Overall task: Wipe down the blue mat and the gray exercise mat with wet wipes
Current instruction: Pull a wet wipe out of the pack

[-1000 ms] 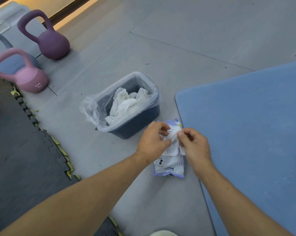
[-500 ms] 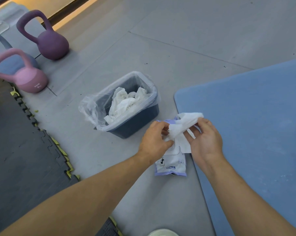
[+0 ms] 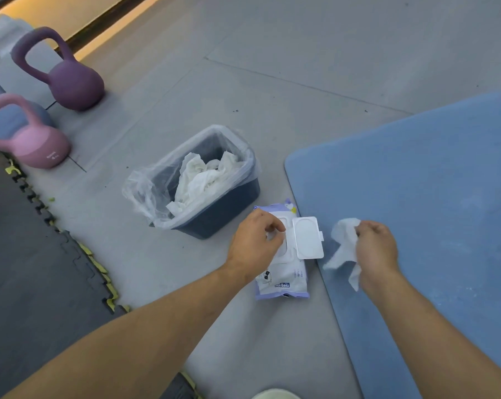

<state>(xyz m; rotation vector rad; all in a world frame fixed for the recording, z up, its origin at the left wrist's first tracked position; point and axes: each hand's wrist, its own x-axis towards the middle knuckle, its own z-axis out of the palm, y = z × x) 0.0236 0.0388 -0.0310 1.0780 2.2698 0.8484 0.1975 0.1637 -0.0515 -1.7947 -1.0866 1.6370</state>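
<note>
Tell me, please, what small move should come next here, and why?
Probably close the open lid of the wipe pack with the left hand, which sits at its opening; the right hand grips a wipe over the blue mat, ready to wipe.

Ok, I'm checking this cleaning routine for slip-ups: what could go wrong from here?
The lid of the wipe pack stands open; if not closed, the wipes may dry out. The wipe in the right hand is bunched, so it may cover only a narrow strip of the blue mat.
</note>
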